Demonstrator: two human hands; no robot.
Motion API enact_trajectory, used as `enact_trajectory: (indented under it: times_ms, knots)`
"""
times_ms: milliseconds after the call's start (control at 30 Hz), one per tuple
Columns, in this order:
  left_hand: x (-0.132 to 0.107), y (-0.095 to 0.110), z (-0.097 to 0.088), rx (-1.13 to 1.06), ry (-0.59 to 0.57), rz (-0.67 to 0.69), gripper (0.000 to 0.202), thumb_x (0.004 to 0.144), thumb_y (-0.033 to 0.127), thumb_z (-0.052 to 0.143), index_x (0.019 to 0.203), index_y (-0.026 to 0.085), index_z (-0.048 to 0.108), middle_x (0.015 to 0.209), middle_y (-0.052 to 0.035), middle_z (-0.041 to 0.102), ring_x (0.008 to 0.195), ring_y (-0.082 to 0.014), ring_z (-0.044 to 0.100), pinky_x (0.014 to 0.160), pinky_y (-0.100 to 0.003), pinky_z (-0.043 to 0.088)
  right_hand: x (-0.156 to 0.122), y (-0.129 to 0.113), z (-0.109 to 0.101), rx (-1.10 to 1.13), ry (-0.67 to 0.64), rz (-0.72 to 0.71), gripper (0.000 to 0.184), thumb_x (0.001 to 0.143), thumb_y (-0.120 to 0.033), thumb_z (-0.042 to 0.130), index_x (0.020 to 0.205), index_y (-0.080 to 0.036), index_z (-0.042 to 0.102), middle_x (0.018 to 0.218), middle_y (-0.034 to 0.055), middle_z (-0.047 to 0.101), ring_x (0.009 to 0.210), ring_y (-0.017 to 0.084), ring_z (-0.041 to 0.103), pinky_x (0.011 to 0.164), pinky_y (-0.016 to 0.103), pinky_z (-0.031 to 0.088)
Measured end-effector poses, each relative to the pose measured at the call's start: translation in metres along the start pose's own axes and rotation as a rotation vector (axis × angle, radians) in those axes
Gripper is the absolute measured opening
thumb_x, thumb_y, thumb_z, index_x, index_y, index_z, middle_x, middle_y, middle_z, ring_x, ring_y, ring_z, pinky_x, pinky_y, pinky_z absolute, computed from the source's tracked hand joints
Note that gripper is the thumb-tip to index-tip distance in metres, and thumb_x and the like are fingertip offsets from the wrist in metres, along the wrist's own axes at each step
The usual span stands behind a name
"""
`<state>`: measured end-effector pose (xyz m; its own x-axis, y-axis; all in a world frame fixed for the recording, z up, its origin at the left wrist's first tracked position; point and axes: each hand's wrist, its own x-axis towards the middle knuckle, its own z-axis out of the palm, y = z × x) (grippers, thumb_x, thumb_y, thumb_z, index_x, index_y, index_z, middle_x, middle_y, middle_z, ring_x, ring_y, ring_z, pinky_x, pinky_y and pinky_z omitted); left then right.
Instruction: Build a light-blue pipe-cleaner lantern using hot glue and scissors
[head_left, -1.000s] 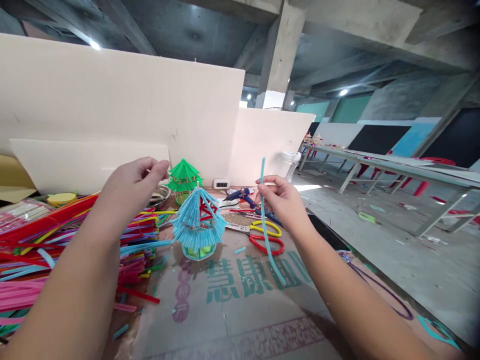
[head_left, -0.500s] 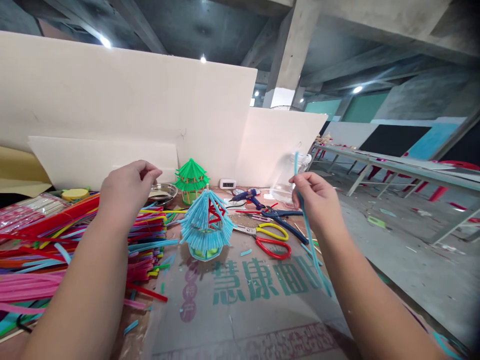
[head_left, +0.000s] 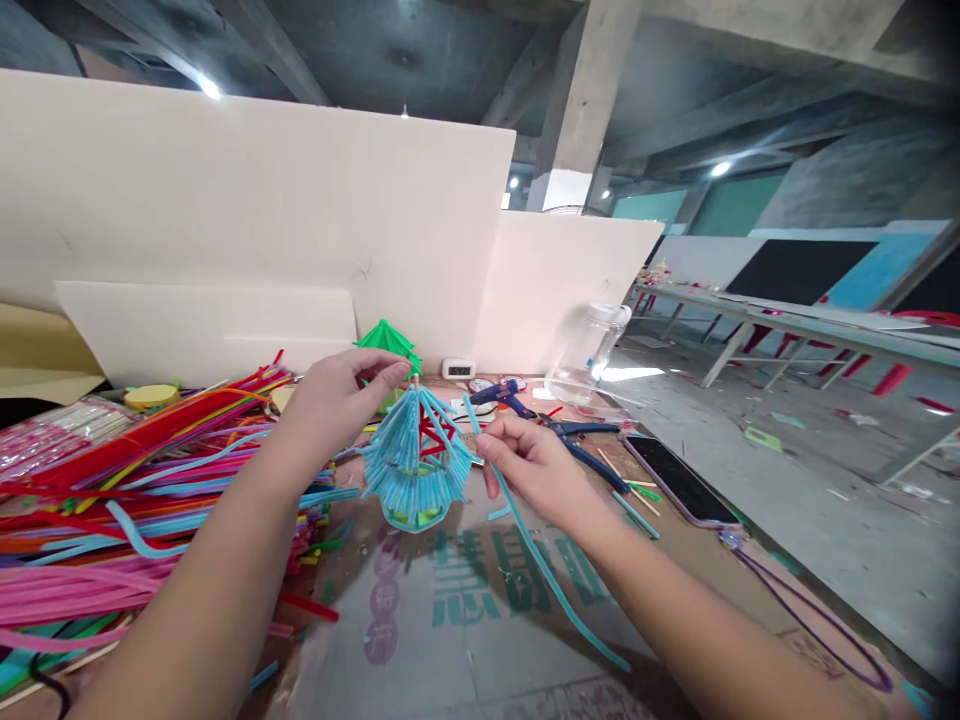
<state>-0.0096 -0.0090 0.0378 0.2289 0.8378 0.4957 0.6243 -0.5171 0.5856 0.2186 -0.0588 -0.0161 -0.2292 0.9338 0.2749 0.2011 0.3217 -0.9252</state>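
Observation:
A small model pavilion made of light-blue pipe cleaners stands before me, with red lattice showing through a gap in its roof. My left hand is at its peak, thumb and forefinger close together beside the short wooden tip; whether they grip anything is hidden. To the right of the roof, my right hand pinches a long light-blue pipe cleaner. Its short upper end points up toward the roof, while the long end trails down to the right. Behind my left hand is a green model pavilion, partly covered.
Loose coloured pipe cleaners are heaped on the left. Toward the back lie a blue glue gun, a small digital clock and a clear plastic jar. Blue-handled pliers and a phone lie on the right.
Both hands have moved inward to the blue pavilion: the left rightward to its peak, the right leftward and down with the pipe cleaner. The phone has come into sight; my right hand now covers the scissors.

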Motion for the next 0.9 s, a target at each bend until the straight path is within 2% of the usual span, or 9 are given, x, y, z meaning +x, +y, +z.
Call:
enact_trajectory:
  times_ms: [167, 267, 333, 367, 467, 567, 633, 733, 900]
  knots:
    - [-0.012, 0.009, -0.001, -0.057, 0.019, 0.006, 0.040, 0.088, 0.053, 0.051, 0.096, 0.019, 0.070, 0.078, -0.0033, 0.069, 0.070, -0.0181, 0.061, 0.063, -0.027, 0.046, -0.003, -0.015, -0.014, 0.066, 0.097, -0.038, 0.029, 0.092, -0.048, 0.053, 0.085, -0.021, 0.050, 0.047, -0.0059, 0.057, 0.040, 0.008, 0.045, 0.043, 0.020, 0.032]
    - [-0.022, 0.019, 0.006, -0.235, -0.121, 0.003, 0.039, 0.090, 0.051, 0.051, 0.108, 0.020, 0.066, 0.075, -0.0030, 0.068, 0.066, -0.0172, 0.062, 0.057, -0.026, 0.048, -0.004, -0.021, -0.017, 0.159, 0.058, -0.053, 0.028, 0.091, -0.048, 0.056, 0.088, -0.021, 0.050, 0.056, -0.0038, 0.064, 0.040, 0.008, 0.047, 0.042, 0.020, 0.036]
    - [-0.028, 0.025, 0.015, -0.410, -0.272, 0.027, 0.043, 0.092, 0.047, 0.050, 0.127, 0.023, 0.056, 0.094, -0.0054, 0.070, 0.068, -0.0162, 0.064, 0.059, -0.026, 0.051, -0.006, -0.022, -0.014, 0.200, -0.002, -0.073, 0.026, 0.090, -0.046, 0.059, 0.090, -0.020, 0.052, 0.061, -0.0024, 0.066, 0.042, 0.009, 0.051, 0.044, 0.021, 0.041]
    - [-0.031, 0.028, 0.021, -0.490, -0.350, 0.056, 0.048, 0.093, 0.044, 0.050, 0.137, 0.025, 0.048, 0.115, -0.0078, 0.067, 0.072, -0.0153, 0.065, 0.064, -0.027, 0.054, -0.007, -0.022, -0.012, 0.211, -0.033, -0.081, 0.026, 0.089, -0.045, 0.060, 0.091, -0.020, 0.053, 0.063, -0.0021, 0.066, 0.044, 0.009, 0.053, 0.045, 0.021, 0.042]
    - [-0.034, 0.034, 0.035, -0.555, -0.463, 0.128, 0.056, 0.095, 0.036, 0.047, 0.148, 0.028, 0.032, 0.147, -0.0081, 0.046, 0.096, -0.0166, 0.065, 0.083, -0.029, 0.054, -0.009, -0.022, -0.006, 0.211, -0.111, -0.072, 0.025, 0.089, -0.044, 0.061, 0.089, -0.020, 0.055, 0.061, -0.0026, 0.064, 0.045, 0.009, 0.052, 0.044, 0.020, 0.042]
    - [-0.032, 0.036, 0.038, -0.531, -0.536, 0.180, 0.045, 0.095, 0.035, 0.047, 0.139, 0.026, 0.045, 0.127, -0.0055, 0.062, 0.098, -0.0166, 0.063, 0.086, -0.027, 0.051, -0.010, -0.022, -0.006, 0.200, -0.143, -0.052, 0.026, 0.089, -0.045, 0.060, 0.086, -0.019, 0.057, 0.058, -0.0033, 0.061, 0.043, 0.007, 0.048, 0.040, 0.018, 0.036]
    - [-0.029, 0.034, 0.032, -0.435, -0.550, 0.178, 0.031, 0.094, 0.040, 0.048, 0.116, 0.023, 0.062, 0.098, -0.0024, 0.068, 0.083, -0.0154, 0.062, 0.075, -0.025, 0.051, -0.009, -0.022, -0.009, 0.184, -0.133, -0.053, 0.027, 0.088, -0.045, 0.061, 0.085, -0.018, 0.057, 0.057, -0.0035, 0.061, 0.042, 0.007, 0.046, 0.041, 0.019, 0.035]
    - [-0.025, 0.028, 0.018, -0.275, -0.442, 0.112, 0.038, 0.093, 0.049, 0.046, 0.081, 0.019, 0.065, 0.070, 0.0008, 0.060, 0.064, -0.0130, 0.054, 0.056, -0.023, 0.043, -0.007, -0.023, -0.019, 0.164, -0.033, -0.070, 0.025, 0.088, -0.043, 0.061, 0.087, -0.018, 0.058, 0.055, -0.0036, 0.061, 0.043, 0.007, 0.046, 0.042, 0.019, 0.036]
    - [-0.019, 0.014, -0.002, -0.250, -0.259, 0.016, 0.037, 0.087, 0.054, 0.053, 0.078, 0.020, 0.067, 0.062, 0.0025, 0.057, 0.058, -0.0126, 0.053, 0.050, -0.022, 0.039, -0.006, -0.028, -0.040, -0.024, 0.257, -0.143, 0.023, 0.089, -0.040, 0.060, 0.087, -0.018, 0.059, 0.055, -0.0039, 0.061, 0.043, 0.007, 0.044, 0.042, 0.019, 0.035]
